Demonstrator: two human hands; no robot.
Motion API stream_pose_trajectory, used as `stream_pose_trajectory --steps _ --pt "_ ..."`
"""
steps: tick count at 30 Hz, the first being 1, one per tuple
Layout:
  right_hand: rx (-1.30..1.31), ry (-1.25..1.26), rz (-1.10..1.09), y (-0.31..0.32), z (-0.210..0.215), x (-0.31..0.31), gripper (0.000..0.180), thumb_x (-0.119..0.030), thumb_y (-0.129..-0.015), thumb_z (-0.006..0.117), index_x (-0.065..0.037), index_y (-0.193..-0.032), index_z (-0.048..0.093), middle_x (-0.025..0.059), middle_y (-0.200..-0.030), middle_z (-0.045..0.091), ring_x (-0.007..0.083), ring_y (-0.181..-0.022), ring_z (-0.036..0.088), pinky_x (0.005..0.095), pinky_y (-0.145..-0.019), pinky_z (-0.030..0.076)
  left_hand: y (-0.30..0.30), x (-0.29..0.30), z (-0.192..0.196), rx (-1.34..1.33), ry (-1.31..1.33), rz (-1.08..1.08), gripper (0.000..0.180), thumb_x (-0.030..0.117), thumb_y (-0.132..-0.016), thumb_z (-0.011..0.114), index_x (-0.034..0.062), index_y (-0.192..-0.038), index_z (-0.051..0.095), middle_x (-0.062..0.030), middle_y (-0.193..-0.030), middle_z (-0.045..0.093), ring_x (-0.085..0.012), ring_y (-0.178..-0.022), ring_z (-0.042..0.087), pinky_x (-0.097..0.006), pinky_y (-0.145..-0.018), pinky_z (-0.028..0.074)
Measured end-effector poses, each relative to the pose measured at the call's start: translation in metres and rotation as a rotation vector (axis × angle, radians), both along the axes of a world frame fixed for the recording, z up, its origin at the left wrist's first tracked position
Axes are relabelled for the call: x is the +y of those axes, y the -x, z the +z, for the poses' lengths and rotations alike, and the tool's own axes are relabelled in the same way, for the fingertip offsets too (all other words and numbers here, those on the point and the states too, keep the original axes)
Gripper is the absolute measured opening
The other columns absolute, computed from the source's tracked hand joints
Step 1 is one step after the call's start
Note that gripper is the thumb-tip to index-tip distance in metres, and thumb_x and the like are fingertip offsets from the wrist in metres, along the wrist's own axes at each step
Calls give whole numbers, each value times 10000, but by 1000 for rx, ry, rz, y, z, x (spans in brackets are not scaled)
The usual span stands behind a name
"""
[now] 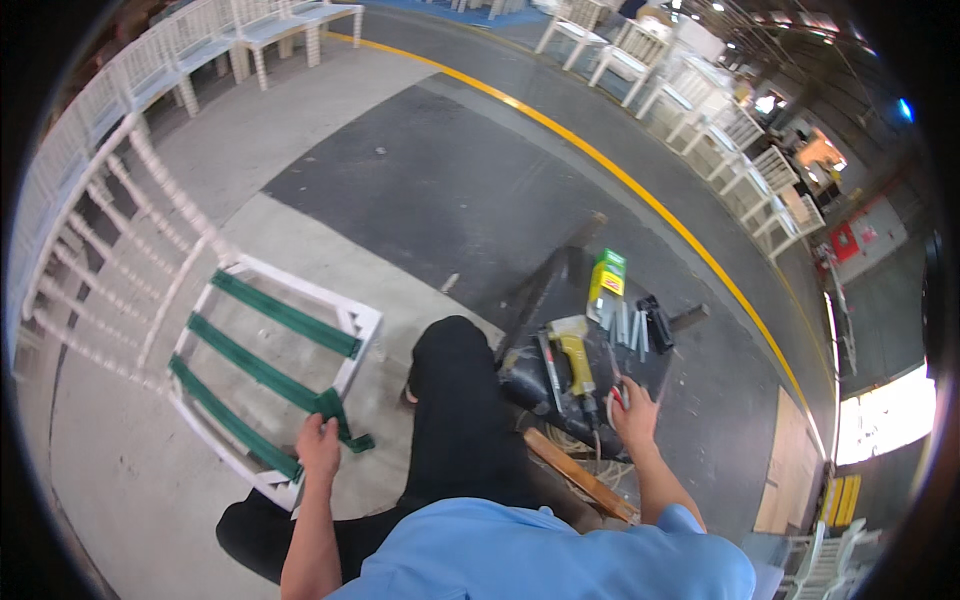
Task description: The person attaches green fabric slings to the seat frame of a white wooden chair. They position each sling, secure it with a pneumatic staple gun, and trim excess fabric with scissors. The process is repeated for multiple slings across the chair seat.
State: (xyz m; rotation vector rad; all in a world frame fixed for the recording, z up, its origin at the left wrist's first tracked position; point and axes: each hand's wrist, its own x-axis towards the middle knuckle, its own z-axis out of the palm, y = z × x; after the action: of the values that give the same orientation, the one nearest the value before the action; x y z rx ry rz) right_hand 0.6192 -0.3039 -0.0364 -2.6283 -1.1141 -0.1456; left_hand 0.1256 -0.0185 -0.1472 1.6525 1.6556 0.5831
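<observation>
A white wooden chair frame [362, 335] with a spindled back lies to my left. Three green webbing straps [255, 365] run across its open seat. My left hand [318, 446] is closed at the seat's near edge, pinching the middle strap, whose loose end [355, 438] hangs past the rail. To the right, my right hand [636, 414] grips the red handles of a pair of scissors [617, 396], over the near right part of a dark stool [530, 310]. A yellow staple gun [573, 357] with a hose lies on that stool, just left of this hand.
Also on the stool are a green and yellow box [607, 275], metal staple strips [625, 328] and a black object [657, 325]. A wooden strip [578, 474] and coiled cord lie near its base. White chairs [630, 60] line the far side, beyond a yellow floor line [600, 160].
</observation>
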Motion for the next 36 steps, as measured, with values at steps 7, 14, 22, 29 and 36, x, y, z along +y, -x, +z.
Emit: stream_pose_trajectory --steps 7,14,22,29,36 --pt "45 343 -18 -15 24 54 559 -142 -809 808 -67 -1344 666 215 -1279 640 426 -1237 611 512 -1028 507 -37 -37 7 -39 -60 -12 316 328 -929 719 26 -1019 737 -205 -1026 711 -406 -973 698 -514 -844 543" --pt "670 -114 756 129 54 269 421 -136 -878 841 -49 -1271 717 131 -1139 749 246 -988 731 378 -888 589 -24 -30 82 -252 -74 155 312 284 -963 747 4 -1101 753 -175 -1138 735 -385 -1027 693 -458 -897 538" --pt "1444 352 1139 334 12 323 248 -136 -968 777 18 -1142 691 24 -909 705 72 -821 609 279 -733 507 38 -17 148 -1012 104 450 162 134 -1034 707 -17 -1063 758 -12 -1003 715 -98 -898 618 -288 -810 496" --pt "1251 583 1203 342 10 330 186 -129 -978 754 34 -1057 711 47 -839 692 100 -800 576 319 -728 493 72 -8 145 -1162 23 611 139 148 -1044 698 27 -1108 725 -9 -997 731 -112 -909 651 -314 -887 523" --pt "1148 547 1339 366 34 348 217 -80 -975 739 11 -1169 704 43 -885 707 121 -824 618 311 -746 497 67 -21 132 -1074 -7 645 110 130 -1021 727 30 -1067 729 3 -967 715 -99 -882 631 -289 -844 514"
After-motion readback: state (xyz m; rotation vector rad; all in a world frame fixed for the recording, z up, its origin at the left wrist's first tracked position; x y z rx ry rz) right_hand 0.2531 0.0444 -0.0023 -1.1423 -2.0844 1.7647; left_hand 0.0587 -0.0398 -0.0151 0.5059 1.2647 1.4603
